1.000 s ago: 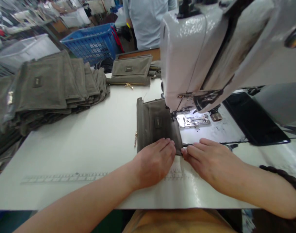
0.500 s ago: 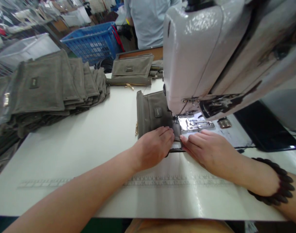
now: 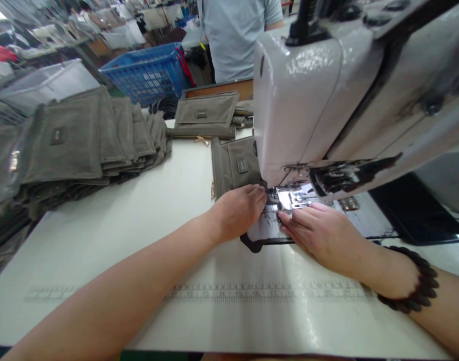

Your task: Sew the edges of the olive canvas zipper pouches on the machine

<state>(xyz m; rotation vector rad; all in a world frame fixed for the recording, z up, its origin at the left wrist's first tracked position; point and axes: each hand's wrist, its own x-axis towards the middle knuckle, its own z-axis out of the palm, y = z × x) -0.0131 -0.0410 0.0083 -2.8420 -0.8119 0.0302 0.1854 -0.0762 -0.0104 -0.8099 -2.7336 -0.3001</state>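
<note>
A: What lies nearest?

B: A pale measuring scale with dark ticks [image 3: 252, 292] along the glossy white tabletop [image 3: 252, 331]. I can read 14, 16 and 17 on it; other figures blur.

A: And the hands?

B: The right wrist wears a dark bracelet of chunky beads [image 3: 427, 276]. The right hand [image 3: 319, 230] has its fingers bent, tips down on the bright metal sewing bed [image 3: 267, 229]; I can't tell whether it pinches anything. The left hand [image 3: 242, 210] lies palm down over the near part of the flat grey-brown fabric pouch [image 3: 233, 175], fingers together. Whether they grip it, I can't tell.

A: Where exactly is that pouch?

B: On the tabletop, its right side by the needle area of the bulky white sewing machine [image 3: 300, 105]. A gold-coloured metal zip pull [image 3: 213, 189] hangs at its left edge.

A: Any brand?

B: The small dark rectangular patch [image 3: 243, 166] carries pale lettering, too small to read. Same with the patch [image 3: 57, 136] topping the fanned pile of similar fabric pouches [image 3: 81, 145] at left.

A: Further back?

B: A blue plastic lattice crate [image 3: 146, 75], then a person in a light-blue shirt [image 3: 233, 40].
</note>
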